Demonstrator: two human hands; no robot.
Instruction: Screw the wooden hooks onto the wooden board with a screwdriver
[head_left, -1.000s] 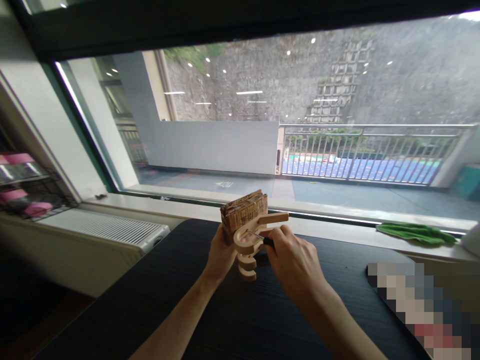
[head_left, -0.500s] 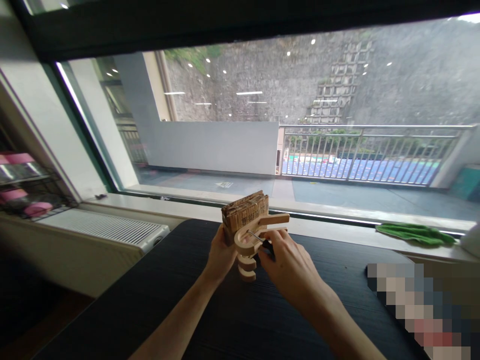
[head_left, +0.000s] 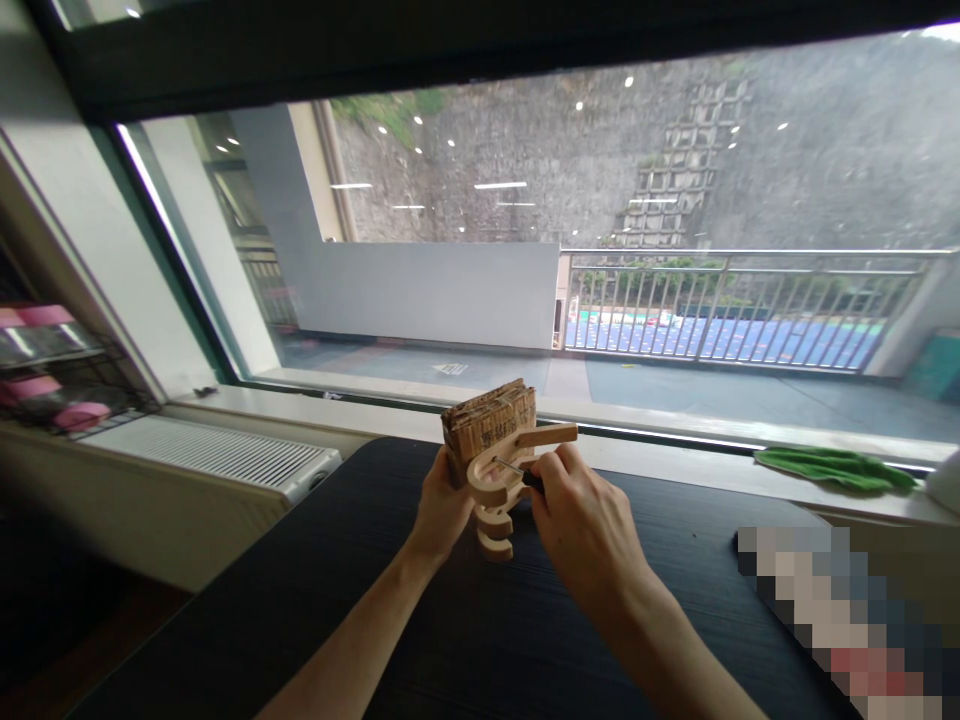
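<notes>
Block (head_left: 491, 422), brown, layered and marked with dark print, was in the left hand (head_left: 439, 512), above the far part of the dark surface (head_left: 315, 600); whether its lower edge touched down could not be told. The left grip was clasped around the block's left side, most of its fingers hidden. Pale wooden hooks (head_left: 487, 492) sat at the block's near face, their rounded ends showing one below another, and a straight wooden arm (head_left: 547, 435) slanted out to the right at the top. The right hand (head_left: 589, 510) had its grip pinched around the black handle of a driver (head_left: 531, 479), whose thin metal shaft ran leftward and slightly up to the top hook, the tip meeting it near its upper face. Beyond the surface ran a pale sill (head_left: 660, 460), with a green cloth (head_left: 832, 468) lying crumpled at its right. A white radiator (head_left: 202, 450) stood to the left, near a rack (head_left: 82, 355) of pink-lidded jars (head_left: 45, 317). Outside the window was a metal railing (head_left: 720, 262).
</notes>
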